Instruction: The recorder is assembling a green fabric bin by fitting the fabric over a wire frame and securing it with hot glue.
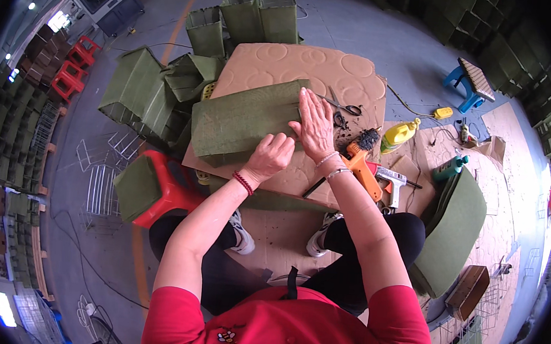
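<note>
A dark green fabric-covered box (247, 119) lies on its side on the cardboard-topped work surface (336, 63), slightly tilted toward the right. My right hand (315, 124) rests flat with straight fingers against the right end of the box. Beside it, my left hand (271, 157) is curled into a fist at the box's near edge; whatever its fingers hold, if anything, is hidden. Right of my right hand lie scissors (353, 109) with black handles. An orange glue gun (363, 172) and a grey-white glue gun (391, 179) lie by my right wrist.
A yellow bottle (400, 135) stands near a dark clump (368, 139) at the right. Green boxes (242, 17) stand beyond and left of the work surface. A red stool (167, 189) is by my left knee, green panels (455, 231) by my right. A blue-legged stool (468, 85) stands farther off.
</note>
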`<action>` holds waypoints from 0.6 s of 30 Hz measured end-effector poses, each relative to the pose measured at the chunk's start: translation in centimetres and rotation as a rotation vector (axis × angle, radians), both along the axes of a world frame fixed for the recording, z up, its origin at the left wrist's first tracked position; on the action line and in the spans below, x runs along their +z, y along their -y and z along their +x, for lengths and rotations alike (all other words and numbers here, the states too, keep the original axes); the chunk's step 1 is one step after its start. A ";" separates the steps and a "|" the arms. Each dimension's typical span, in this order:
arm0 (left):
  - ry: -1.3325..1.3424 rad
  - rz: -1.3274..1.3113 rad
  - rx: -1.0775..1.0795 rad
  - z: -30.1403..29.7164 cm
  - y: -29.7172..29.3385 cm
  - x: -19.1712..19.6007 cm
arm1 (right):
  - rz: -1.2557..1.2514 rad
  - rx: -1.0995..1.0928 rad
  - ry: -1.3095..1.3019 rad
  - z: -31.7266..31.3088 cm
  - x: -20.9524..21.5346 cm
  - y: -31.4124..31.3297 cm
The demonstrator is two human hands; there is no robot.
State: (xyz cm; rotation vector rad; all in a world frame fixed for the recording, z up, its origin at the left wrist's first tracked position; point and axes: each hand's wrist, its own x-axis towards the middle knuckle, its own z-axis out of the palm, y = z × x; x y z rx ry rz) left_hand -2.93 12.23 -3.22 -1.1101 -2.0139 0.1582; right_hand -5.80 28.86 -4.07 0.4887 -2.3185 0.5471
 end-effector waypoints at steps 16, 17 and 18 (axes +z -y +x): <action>0.118 0.074 -0.033 0.1 0.0 -0.8 | -0.123 0.027 0.172 -1.1 2.6 0.9; 0.125 0.080 -0.043 -0.1 -0.1 -0.8 | -0.233 0.078 0.237 -1.1 2.4 0.5; 0.124 0.085 -0.045 -0.1 0.0 -0.9 | -0.519 0.098 0.347 -1.2 1.7 0.2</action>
